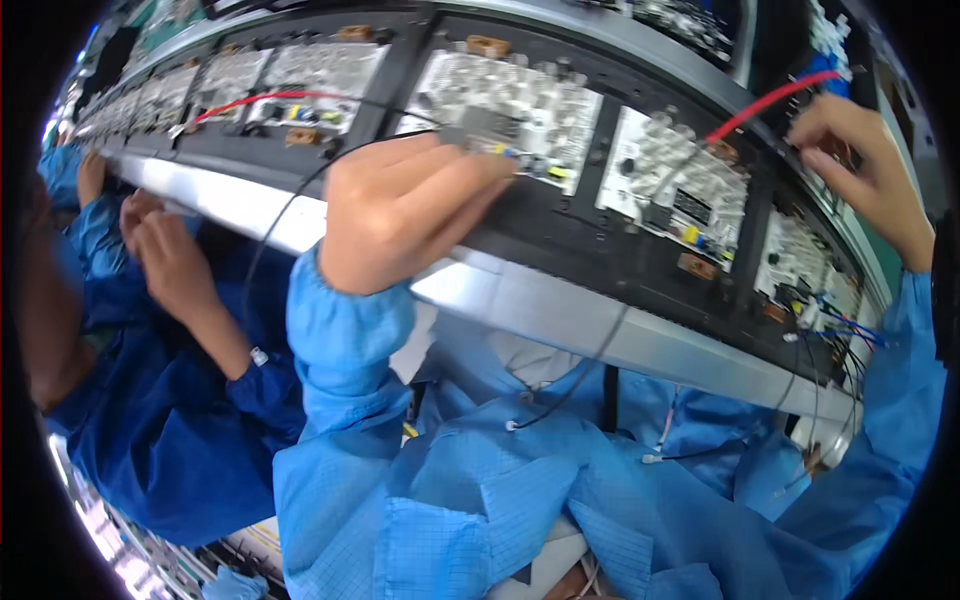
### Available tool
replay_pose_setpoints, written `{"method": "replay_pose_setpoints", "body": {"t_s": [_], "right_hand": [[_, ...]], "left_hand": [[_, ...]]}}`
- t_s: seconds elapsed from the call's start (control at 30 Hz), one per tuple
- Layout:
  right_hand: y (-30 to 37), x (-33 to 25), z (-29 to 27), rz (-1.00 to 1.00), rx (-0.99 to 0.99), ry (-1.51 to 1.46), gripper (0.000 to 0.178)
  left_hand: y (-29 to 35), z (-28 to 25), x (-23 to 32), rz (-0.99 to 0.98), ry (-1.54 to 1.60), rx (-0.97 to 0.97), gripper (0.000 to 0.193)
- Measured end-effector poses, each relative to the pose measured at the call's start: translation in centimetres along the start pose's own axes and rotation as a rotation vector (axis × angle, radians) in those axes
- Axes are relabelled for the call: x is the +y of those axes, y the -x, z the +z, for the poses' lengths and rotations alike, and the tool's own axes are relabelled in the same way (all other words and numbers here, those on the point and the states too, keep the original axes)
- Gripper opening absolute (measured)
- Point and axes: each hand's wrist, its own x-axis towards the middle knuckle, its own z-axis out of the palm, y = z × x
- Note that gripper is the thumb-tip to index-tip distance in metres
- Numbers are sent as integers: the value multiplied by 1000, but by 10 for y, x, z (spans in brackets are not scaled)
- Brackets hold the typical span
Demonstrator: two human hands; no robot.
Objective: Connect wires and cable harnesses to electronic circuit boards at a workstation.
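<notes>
Bench line: long dark carriers (540,235) edged by a smooth silvery rail (540,290), bowed by the lens.
Far left: co-worker's hand (170,255) above a dark-blue sleeve (150,450); cloth matte, creased.
First red sleeve: slim tube (265,97) lying across the boards at left.
Black lead: thin wire (270,235) curving down over the rail from beside the left hand to a small white connector (258,357); likely light and limp.
Left hand (415,205): fingers curled close together over the centre board, tips beside a grey block (485,125). Knuckles and blur hide the tips; cannot tell whether anything is pinched.
Centre board: white circuit board (570,110) in its carrier, partly under the left hand; crowded, knobbly, with small yellow parts. Judged light, stiff and fragile; best held by bare edges, clear of upright components.
Right-hand board: similar white board (655,165) with a black rectangular part (692,205).
Second red sleeve: glossy tube (765,108) slanting above that board; probably bendy, somewhat slippery, best taken mid-length.
Right hand (865,170): thumb and fingers parted, gently bent, nothing visible between; just below the sleeve's upper end.
</notes>
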Motion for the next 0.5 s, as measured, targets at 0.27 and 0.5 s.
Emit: {"method": "replay_pose_setpoints", "body": {"t_s": [0.27,0.5], "right_hand": [[-17,-19,10,200,-7,-1,13],[-19,-9,40,188,14,-101,14]], "left_hand": [[0,-7,4,-60,-22,-41,23],[0,-1,2,-42,-8,-51,24]]}}
